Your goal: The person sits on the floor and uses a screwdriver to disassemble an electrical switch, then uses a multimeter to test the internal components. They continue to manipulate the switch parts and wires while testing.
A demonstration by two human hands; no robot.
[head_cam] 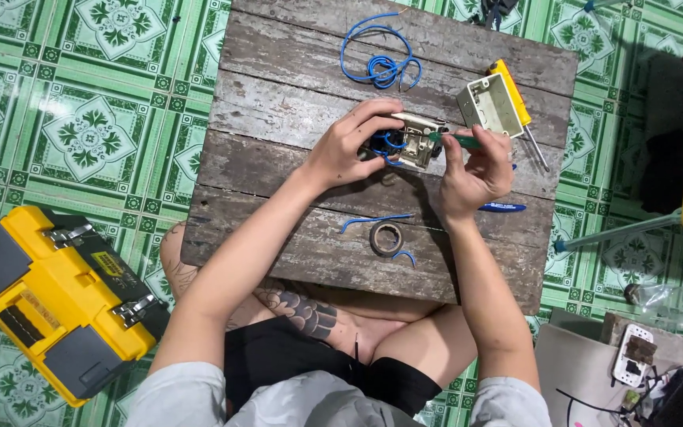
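Blue wires are curling out of the back of a small beige switch module (pixel 413 142), which is sitting near the middle of the weathered plank table (pixel 278 158) and is being worked on from both sides. The left hand (pixel 349 146) is clasping the module from its left end — fingers arching over the top edge, thumb tucked underneath — and is pinning it just above the boards. The right hand (pixel 476 170) is pinching a green-handled screwdriver (pixel 454 140) between thumb and fingertips, and the tip is pointing left into the module's right end, so the tool and the part are meeting between the two hands. Judging by that, a terminal screw is being turned with a wire seated in it; the step seems to call for a steady hold on the module and small twists of the driver, though the screw itself is too small to make out. Just beyond the right hand a beige wall box (pixel 490 104) is lying open side up, resting against a yellow tool (pixel 511 87). A coil of blue wire (pixel 379 59) is lying further up the table. Nearer the body, a roll of dark tape (pixel 386 237) is sitting between short blue wire offcuts (pixel 373 220), and a blue pen (pixel 503 207) is lying beside the right wrist. A yellow toolbox (pixel 49 300) is standing shut on the green tiled floor (pixel 88 119) to the left.
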